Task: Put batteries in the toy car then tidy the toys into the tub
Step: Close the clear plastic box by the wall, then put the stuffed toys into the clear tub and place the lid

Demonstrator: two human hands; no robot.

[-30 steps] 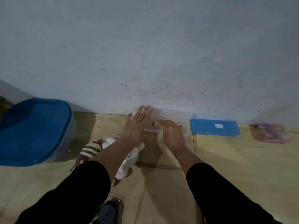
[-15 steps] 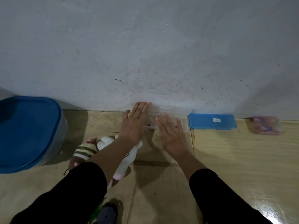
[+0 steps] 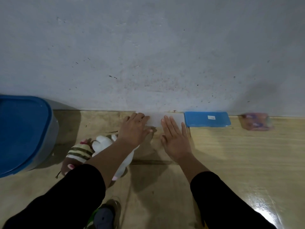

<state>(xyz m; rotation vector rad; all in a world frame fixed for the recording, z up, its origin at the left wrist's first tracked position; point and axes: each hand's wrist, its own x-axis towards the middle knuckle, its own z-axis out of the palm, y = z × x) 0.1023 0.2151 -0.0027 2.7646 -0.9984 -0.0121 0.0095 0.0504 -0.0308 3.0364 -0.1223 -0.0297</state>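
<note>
1. Left hand [image 3: 134, 128]: centre of the frame, palm down, fingers together and extended; fingertips rest on the left end of a translucent box, nothing gripped.
2. Right hand [image 3: 175, 138]: just right of the left hand, flat and open, fingers spread slightly; fingertips at the box's near edge, holding nothing.
3. Translucent box [image 3: 165, 119]: small, pale, lying on the floor against the foot of the wall. Contents not discernible.
4. Blue lid [image 3: 207, 119]: flat rectangle with a white label, touching the box's right end, along the wall.
5. Plush toys [image 3: 102, 143]: a white one and a striped one [image 3: 80, 152], on the floor lower left of centre, partly hidden under the left forearm.
6. Tub [image 3: 24, 131]: large, grey with a blue lid on, left edge of the frame, apart from the toys.
7. Pinkish packet [image 3: 256, 121]: blurred, upper right on the floor by the wall.
8. Dark toy [image 3: 104, 217]: bottom centre, possibly the car; cannot tell.
9. Floor [image 3: 239, 154]: pale wood pattern.
</note>
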